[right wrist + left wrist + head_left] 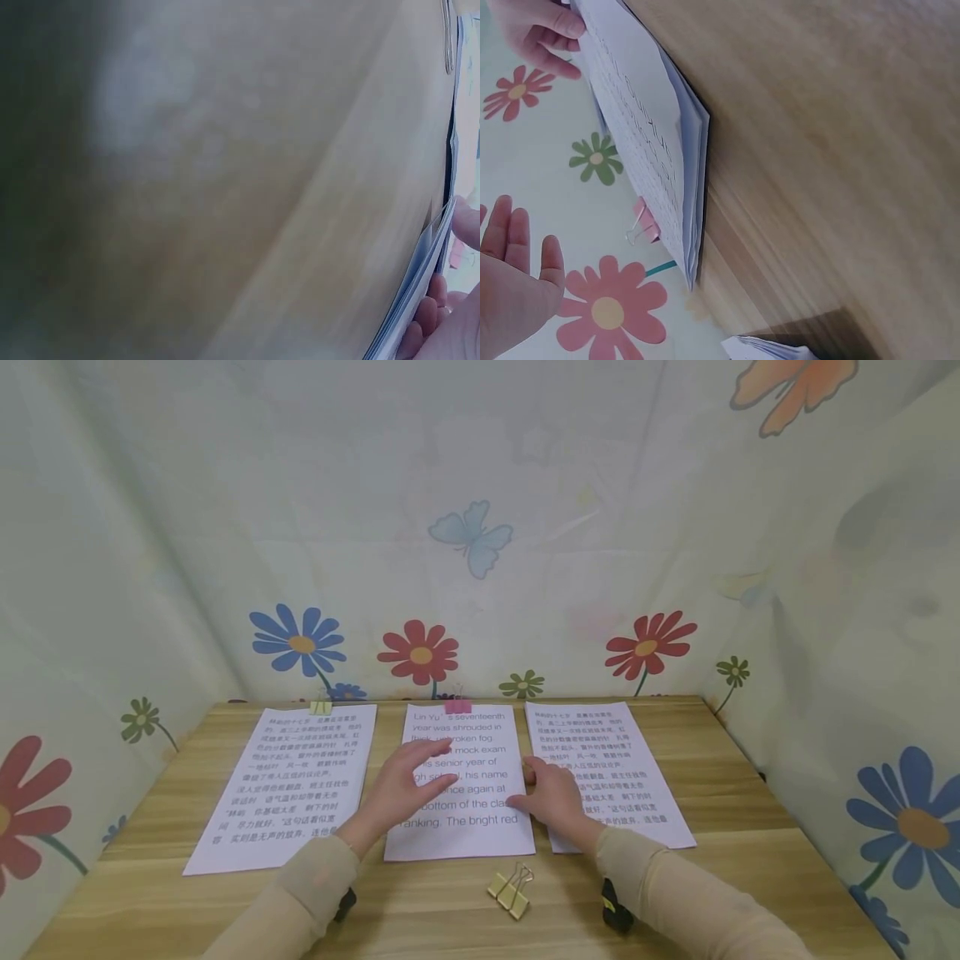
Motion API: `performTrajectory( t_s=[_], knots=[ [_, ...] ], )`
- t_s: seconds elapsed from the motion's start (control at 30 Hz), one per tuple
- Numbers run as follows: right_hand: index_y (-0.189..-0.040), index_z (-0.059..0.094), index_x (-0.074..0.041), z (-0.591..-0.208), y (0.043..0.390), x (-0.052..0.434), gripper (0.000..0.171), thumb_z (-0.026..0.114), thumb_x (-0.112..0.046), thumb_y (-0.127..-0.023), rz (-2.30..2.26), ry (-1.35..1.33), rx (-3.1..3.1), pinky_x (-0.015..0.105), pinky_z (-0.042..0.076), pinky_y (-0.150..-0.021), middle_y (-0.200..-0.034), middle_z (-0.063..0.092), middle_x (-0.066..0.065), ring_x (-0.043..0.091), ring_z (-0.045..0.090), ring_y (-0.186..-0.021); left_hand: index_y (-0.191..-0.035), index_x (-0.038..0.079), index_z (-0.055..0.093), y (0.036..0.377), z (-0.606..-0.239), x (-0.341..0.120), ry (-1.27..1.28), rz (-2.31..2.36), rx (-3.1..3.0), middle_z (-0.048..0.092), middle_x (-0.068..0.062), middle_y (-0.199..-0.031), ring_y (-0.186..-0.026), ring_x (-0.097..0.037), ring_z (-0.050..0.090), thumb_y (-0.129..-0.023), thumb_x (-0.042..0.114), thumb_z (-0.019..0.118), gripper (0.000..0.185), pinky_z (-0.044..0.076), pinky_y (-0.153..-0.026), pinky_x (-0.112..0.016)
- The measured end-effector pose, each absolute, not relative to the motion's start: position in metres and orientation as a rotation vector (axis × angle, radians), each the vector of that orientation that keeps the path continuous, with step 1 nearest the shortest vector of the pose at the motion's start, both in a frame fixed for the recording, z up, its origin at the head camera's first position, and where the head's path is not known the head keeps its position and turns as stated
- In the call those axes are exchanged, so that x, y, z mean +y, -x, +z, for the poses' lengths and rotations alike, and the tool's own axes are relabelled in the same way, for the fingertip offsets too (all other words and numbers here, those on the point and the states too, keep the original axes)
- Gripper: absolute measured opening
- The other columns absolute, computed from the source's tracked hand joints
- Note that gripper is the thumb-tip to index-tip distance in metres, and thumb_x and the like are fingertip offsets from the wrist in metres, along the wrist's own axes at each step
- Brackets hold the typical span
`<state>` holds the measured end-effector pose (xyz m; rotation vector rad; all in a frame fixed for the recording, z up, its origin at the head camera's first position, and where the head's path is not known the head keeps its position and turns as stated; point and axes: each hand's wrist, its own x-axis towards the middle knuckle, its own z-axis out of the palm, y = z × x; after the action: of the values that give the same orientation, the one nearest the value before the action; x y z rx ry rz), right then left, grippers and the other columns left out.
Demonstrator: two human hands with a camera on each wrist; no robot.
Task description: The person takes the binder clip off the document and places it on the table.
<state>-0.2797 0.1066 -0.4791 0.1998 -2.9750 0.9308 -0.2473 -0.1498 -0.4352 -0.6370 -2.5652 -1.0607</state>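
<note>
A middle paper stack (457, 842) with large English print has a pink binder clip (458, 706) on its far edge. My left hand (401, 789) hovers over its left half, fingers spread and holding nothing. At the stack's right edge is my right hand (555, 797), thumb tip at the paper, loosely bent fingers over the gap beside the right paper stack (637, 810). The left wrist view shows the middle stack's layered sheets (694, 150) and my left palm (514, 300) beside it. In the right wrist view, the right fingers (427, 315) lie along sheet edges.
A gold binder clip (510, 893) lies on the wooden table (435, 914) near the front. The left paper stack (277, 793) carries a pale yellow binder clip (321, 705) at its far edge. A flower-printed cloth (480, 627) stands behind the table.
</note>
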Motion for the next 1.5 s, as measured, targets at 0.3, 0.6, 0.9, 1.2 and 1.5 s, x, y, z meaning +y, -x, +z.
performTrajectory(
  t_s=[0.3,0.6,0.9,1.2,1.5],
  knots=[
    [-0.135,0.057,-0.006,-0.478,0.278,0.106,0.073,0.087,-0.033,-0.074,0.892,-0.195,-3.002,0.034,0.048,-0.073,-0.089,0.065,-0.003,0.017,0.057,-0.078,-0.135,0.016,0.062,0.247,-0.435,-0.15,0.639,-1.022,-2.558,0.066,0.0,-0.126,-0.124,-0.023,0.054,-0.085,0.028,0.081,0.055,0.045,-0.103,-0.048],
    [-0.131,0.059,-0.006,-0.48,0.28,0.107,0.064,0.086,-0.024,-0.076,0.941,-0.207,-2.962,0.03,0.044,-0.065,-0.08,0.062,-0.006,0.012,0.054,-0.068,-0.134,0.016,0.062,0.246,-0.431,-0.149,0.621,-1.037,-2.579,0.063,-0.001,-0.131,-0.126,-0.024,0.053,-0.086,0.029,0.08,0.053,0.043,-0.105,-0.048],
    [-0.125,0.063,-0.007,-0.479,0.281,0.107,0.051,0.082,-0.019,-0.08,1.01,-0.146,-2.95,0.03,0.047,-0.067,-0.081,0.064,-0.005,0.012,0.057,-0.071,-0.134,0.017,0.062,0.251,-0.43,-0.145,0.622,-1.044,-2.572,0.063,-0.001,-0.132,-0.127,-0.023,0.052,-0.086,0.03,0.079,0.052,0.043,-0.105,-0.047],
    [-0.127,0.062,-0.004,-0.474,0.287,0.11,0.049,0.079,-0.012,-0.082,1.24,-0.103,-2.853,0.029,0.048,-0.065,-0.081,0.062,-0.003,0.014,0.056,-0.071,-0.135,0.014,0.062,0.255,-0.426,-0.143,0.614,-1.11,-2.526,0.064,-0.003,-0.13,-0.126,-0.025,0.053,-0.087,0.026,0.078,0.052,0.043,-0.105,-0.049],
    [-0.125,0.063,-0.002,-0.471,0.289,0.111,0.045,0.079,-0.008,-0.083,1.389,-0.106,-2.755,0.028,0.051,-0.067,-0.083,0.063,0.0,0.014,0.058,-0.074,-0.135,0.013,0.062,0.258,-0.426,-0.145,0.6,-1.13,-2.504,0.064,-0.004,-0.128,-0.124,-0.025,0.054,-0.087,0.024,0.078,0.052,0.042,-0.106,-0.048]
  ],
)
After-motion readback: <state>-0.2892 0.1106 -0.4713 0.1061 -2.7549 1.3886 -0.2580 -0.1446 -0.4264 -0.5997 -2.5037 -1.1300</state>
